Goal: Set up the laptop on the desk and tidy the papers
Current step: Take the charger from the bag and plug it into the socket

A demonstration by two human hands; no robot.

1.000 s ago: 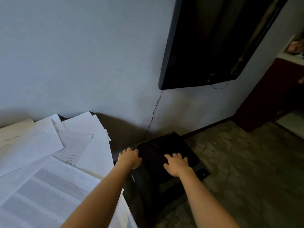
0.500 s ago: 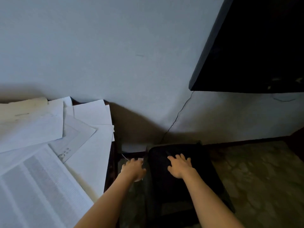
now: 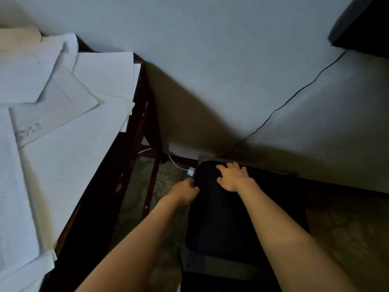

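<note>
A black laptop bag (image 3: 221,220) lies on a grey low stand (image 3: 202,263) on the floor, right of the desk. My left hand (image 3: 185,191) grips the bag's left edge near its far corner, fingers curled round it. On top of the bag's far end my right hand (image 3: 232,175) rests flat with fingers spread. No laptop shows. Several loose white papers (image 3: 63,123) lie overlapping and askew across the dark wooden desk (image 3: 117,175) at the left.
A white charger plug (image 3: 191,171) with its cable lies on the floor just beyond my left hand. A thin black cable (image 3: 294,95) runs down the wall from a dark wall screen (image 3: 366,24) at the top right. Patterned floor lies to the right.
My view has tipped down and moved closer to the bag. My left hand has shifted from beside the bag onto its left edge. The right hand stays on top.
</note>
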